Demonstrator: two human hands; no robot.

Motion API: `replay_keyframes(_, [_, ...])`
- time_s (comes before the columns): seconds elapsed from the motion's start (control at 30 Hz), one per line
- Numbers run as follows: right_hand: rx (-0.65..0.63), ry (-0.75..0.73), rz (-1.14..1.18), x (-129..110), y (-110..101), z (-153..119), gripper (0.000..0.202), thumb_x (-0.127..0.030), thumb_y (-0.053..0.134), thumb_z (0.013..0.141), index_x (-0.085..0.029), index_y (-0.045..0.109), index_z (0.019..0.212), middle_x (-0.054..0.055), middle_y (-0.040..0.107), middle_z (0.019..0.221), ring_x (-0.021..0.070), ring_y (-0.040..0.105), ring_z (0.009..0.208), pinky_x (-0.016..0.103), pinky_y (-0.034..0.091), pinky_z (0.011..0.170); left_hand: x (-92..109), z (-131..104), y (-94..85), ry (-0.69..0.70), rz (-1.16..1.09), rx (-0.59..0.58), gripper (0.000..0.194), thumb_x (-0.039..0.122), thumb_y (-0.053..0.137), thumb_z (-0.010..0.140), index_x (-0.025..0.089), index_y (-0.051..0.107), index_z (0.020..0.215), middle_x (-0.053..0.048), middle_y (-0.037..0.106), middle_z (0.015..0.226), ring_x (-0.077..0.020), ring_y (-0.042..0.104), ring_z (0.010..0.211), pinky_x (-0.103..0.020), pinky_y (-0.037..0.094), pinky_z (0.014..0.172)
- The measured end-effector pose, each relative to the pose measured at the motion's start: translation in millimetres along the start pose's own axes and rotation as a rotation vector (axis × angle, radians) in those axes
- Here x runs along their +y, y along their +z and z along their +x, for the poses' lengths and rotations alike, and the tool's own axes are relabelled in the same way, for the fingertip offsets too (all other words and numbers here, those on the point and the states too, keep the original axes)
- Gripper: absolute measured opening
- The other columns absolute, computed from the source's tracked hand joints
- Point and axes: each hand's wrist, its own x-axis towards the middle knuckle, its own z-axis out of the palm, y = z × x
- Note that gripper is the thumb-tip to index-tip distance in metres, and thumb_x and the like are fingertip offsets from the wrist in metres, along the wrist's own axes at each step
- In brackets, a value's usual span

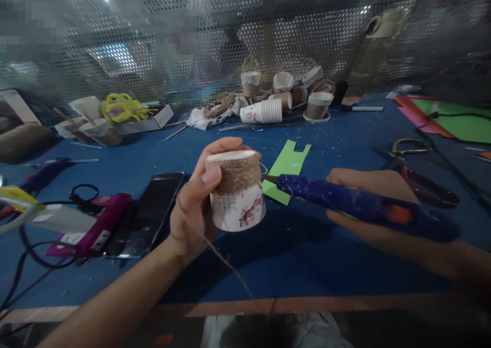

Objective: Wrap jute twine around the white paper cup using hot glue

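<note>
My left hand point(195, 200) is closed round a paper cup point(238, 210) that has a pink blossom print. Twine point(238, 174) is wound round the cup's upper half as I see it, and its loose tail hangs from my hand towards the table edge. In my right hand point(364, 184) is a blue hot glue gun point(345, 200), its nozzle pointing left at the wound twine on the cup's right side. Whether the nozzle touches the twine I cannot tell. Behind the cup lies a cut piece of green paper point(291, 156).
A black phone point(153, 210) and a magenta power strip point(111, 215) with cables lie left. Scissors point(425, 184) and coloured paper sheets point(448, 118) are at right. Stacked paper cups point(264, 111) and several twine-wrapped cups line the back, before a perforated metal screen point(215, 41).
</note>
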Motion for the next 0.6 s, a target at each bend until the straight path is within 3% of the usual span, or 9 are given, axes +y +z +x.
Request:
replay_keyframes(0.17, [0.014, 0.026, -0.015, 15.6, 9.5, 8.0, 0.011, -0.030, 0.063, 0.083, -0.023, 0.057, 0.087, 0.001, 0.067, 0.078, 0.0186, 0.062, 0.064, 0.029, 0.042, 0.057, -2.1, 2.0, -0.9, -0.058, 0.032, 0.031, 0.041, 0.042, 0.073, 0.078, 0.023, 0.062, 0.112, -0.006, 0.075, 0.100, -0.0262, 0.075, 0.088, -0.038, 0.062, 0.070])
replay_keyframes(0.23, [-0.021, 0.086, -0.061, 22.8, 16.6, 11.7, 0.027, -0.031, 0.065, 0.081, -0.021, 0.061, 0.106, 0.008, 0.072, 0.101, 0.0268, 0.070, 0.085, 0.036, 0.049, 0.069, -3.5, 3.6, -1.6, -0.139, 0.029, 0.011, 0.044, 0.043, 0.072, 0.081, 0.025, 0.056, 0.118, -0.005, 0.073, 0.100, -0.0266, 0.076, 0.081, -0.041, 0.064, 0.065])
replay_keyframes(0.33, [-0.088, 0.133, -0.097, 31.8, 25.7, 14.5, 0.045, -0.032, 0.063, 0.082, -0.020, 0.059, 0.125, 0.014, 0.067, 0.125, 0.0348, 0.069, 0.110, 0.045, 0.052, 0.088, -4.7, 5.3, -1.7, -0.226, 0.015, -0.036, 0.039, 0.044, 0.068, 0.087, 0.028, 0.050, 0.119, -0.004, 0.071, 0.100, -0.0260, 0.076, 0.074, -0.040, 0.064, 0.057])
replay_keyframes(0.43, [-0.095, 0.118, -0.114, 39.9, 30.8, 14.3, 0.049, -0.033, 0.059, 0.086, -0.018, 0.057, 0.132, 0.015, 0.065, 0.126, 0.0353, 0.067, 0.113, 0.049, 0.053, 0.093, -5.5, 4.8, -1.9, -0.268, 0.031, -0.063, 0.042, 0.053, 0.068, 0.089, 0.022, 0.054, 0.113, -0.008, 0.070, 0.099, -0.0271, 0.076, 0.079, -0.039, 0.065, 0.057])
replay_keyframes(0.5, [-0.075, 0.069, -0.131, 45.5, 32.8, 13.7, 0.048, -0.032, 0.058, 0.088, -0.017, 0.057, 0.133, 0.016, 0.065, 0.126, 0.0355, 0.066, 0.115, 0.051, 0.052, 0.097, -6.9, 3.4, -3.0, -0.277, 0.072, -0.057, 0.051, 0.053, 0.077, 0.082, 0.019, 0.056, 0.114, -0.010, 0.070, 0.098, -0.0280, 0.076, 0.084, -0.036, 0.064, 0.061])
replay_keyframes(0.6, [-0.052, -0.022, -0.178, 50.2, 34.3, 13.5, 0.046, -0.028, 0.057, 0.090, -0.015, 0.058, 0.134, 0.017, 0.067, 0.125, 0.0367, 0.062, 0.118, 0.056, 0.048, 0.102, -10.5, 1.2, -5.7, -0.260, 0.145, -0.066, 0.068, 0.033, 0.093, 0.065, 0.022, 0.054, 0.120, -0.006, 0.070, 0.103, -0.0258, 0.076, 0.089, -0.032, 0.063, 0.070])
